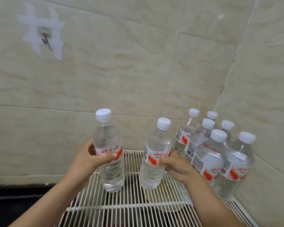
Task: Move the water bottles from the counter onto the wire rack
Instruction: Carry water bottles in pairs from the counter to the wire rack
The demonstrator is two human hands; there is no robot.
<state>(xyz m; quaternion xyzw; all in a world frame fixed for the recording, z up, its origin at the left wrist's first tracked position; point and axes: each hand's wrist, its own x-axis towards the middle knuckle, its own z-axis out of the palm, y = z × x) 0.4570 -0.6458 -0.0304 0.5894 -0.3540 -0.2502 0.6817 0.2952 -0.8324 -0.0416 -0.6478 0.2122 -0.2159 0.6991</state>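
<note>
Over the white wire rack (129,205), the left hand (88,158) has its fingers (90,149) and thumb curled round the label of the left water bottle (109,141). The right hand (175,166) grips the right water bottle (156,151) the same way. Both stand upright, side by side and apart; whether their bases touch the wires I cannot tell. At three o'clock from them, six more capped bottles (210,154) stand bunched on the rack, in the wall corner. Up at ten o'clock, a small hook (45,39) sits on the tiled wall.
</note>
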